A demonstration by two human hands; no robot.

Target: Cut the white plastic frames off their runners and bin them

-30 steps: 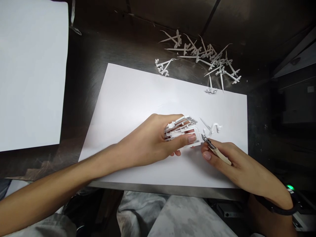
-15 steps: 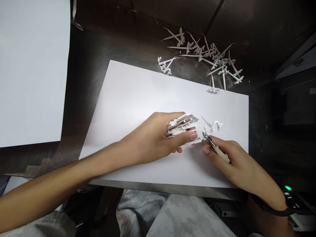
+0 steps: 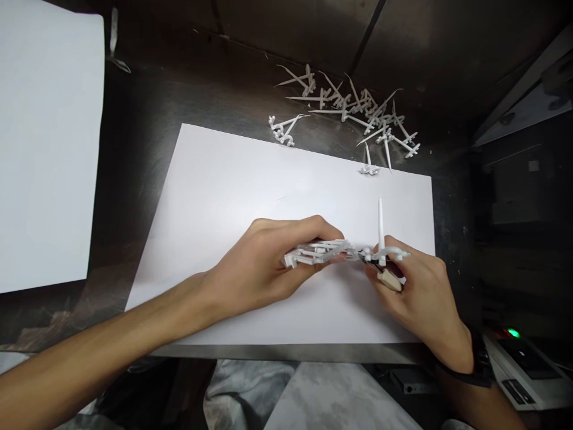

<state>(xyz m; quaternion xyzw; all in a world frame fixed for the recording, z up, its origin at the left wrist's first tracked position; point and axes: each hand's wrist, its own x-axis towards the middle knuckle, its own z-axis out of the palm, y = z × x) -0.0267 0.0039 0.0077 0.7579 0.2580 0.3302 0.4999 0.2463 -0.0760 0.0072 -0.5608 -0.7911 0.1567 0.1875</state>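
Note:
My left hand (image 3: 268, 257) grips a white moulded plastic frame part (image 3: 316, 254) between thumb and fingers, seen nearly edge-on. A white plastic sprue (image 3: 381, 227) with a tapered spike and a curved runner stands at the part's right end. My right hand (image 3: 418, 292) is closed round nippers with cream handles (image 3: 390, 280). The nippers' jaws meet the joint between sprue and part; whether they are shut there I cannot tell. Both hands are above a white paper sheet (image 3: 215, 185).
Several cut white sprues (image 3: 344, 104) lie scattered beyond the sheet, with one sprue (image 3: 369, 170) on its far edge. Another white sheet (image 3: 49, 149) lies at the left. A device with a green light (image 3: 521, 364) stands at the lower right.
My left hand has turned the frame part from its broad face to nearly edge-on. The sprue's spike now points up, and the nippers have tilted with my right hand. The view has shifted slightly.

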